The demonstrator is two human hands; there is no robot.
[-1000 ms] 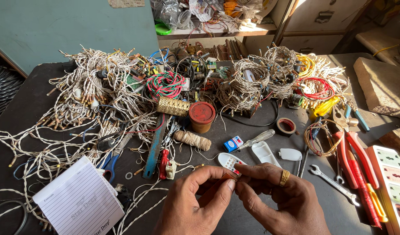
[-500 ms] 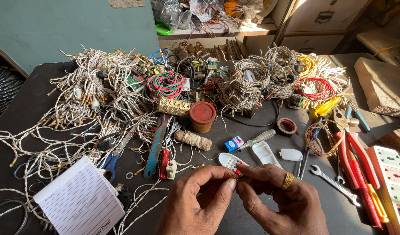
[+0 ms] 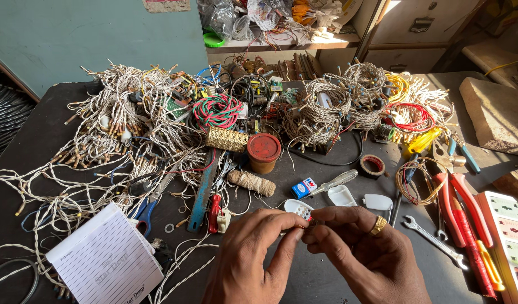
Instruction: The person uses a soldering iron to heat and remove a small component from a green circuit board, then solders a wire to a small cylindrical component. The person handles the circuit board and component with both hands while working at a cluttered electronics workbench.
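My left hand [image 3: 253,259] and my right hand [image 3: 363,256] meet at the near middle of the dark table [image 3: 321,281]. Their fingertips pinch one small part [image 3: 308,224] between them; it is too small and too covered to tell what it is. A gold ring sits on my right hand. Just beyond the fingertips lies a white perforated plastic cap [image 3: 298,208], with two more white plastic shells [image 3: 342,195] to its right.
Tangled white wire bundles [image 3: 118,141] cover the left and back. A red-lidded jar [image 3: 263,152], twine spool [image 3: 251,182], screwdriver [image 3: 333,182], tape roll [image 3: 373,165], spanner [image 3: 436,241], red pliers [image 3: 459,208], notepad [image 3: 104,262] and power strip [image 3: 509,236] lie around.
My fingers have shifted slightly on the small part, and the hands have closed together a little. Nothing on the table has moved.
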